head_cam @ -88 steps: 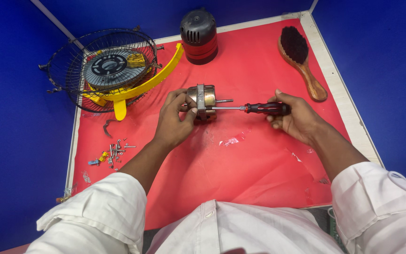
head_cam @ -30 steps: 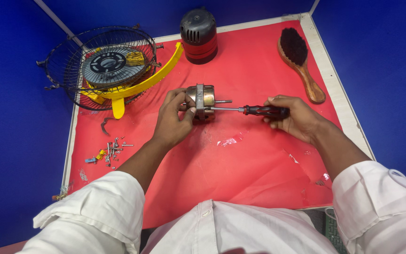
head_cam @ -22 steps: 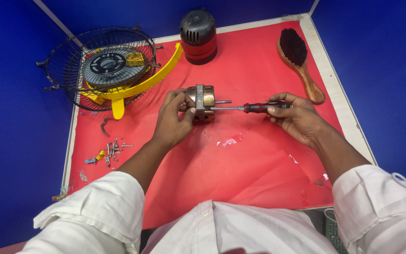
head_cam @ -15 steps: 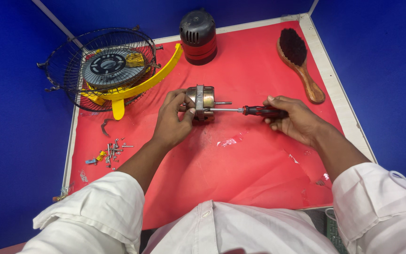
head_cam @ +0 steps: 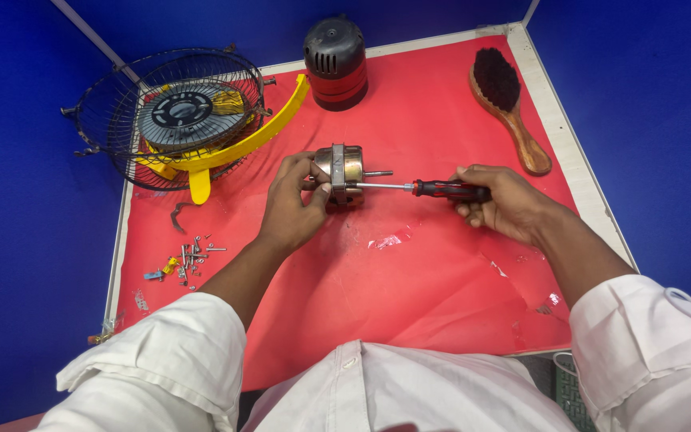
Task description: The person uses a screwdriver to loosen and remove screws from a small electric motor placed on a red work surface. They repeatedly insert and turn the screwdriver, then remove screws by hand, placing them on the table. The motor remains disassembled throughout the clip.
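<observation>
Motor (head_cam: 344, 170) clasped by left hand (head_cam: 293, 204); right hand (head_cam: 505, 200) fisted around screwdriver (head_cam: 433, 189).

Looks like a small repair workshop/bench booth w/ blue partition walls (head_cam: 641, 120) on three sides. The bench (head_cam: 569, 152) is covered w/ a red sheet (head_cam: 409, 296) & carries a taken-apart fan: wire guard on a yellow stand (head_cam: 177, 120), a dark motor housing (head_cam: 335, 60), a bare metal motor (head_cam: 344, 172), plus loose screws (head_cam: 189, 256). Tools back it up: a red-handled screwdriver (head_cam: 441, 190) & a wooden brush (head_cam: 509, 108).
</observation>
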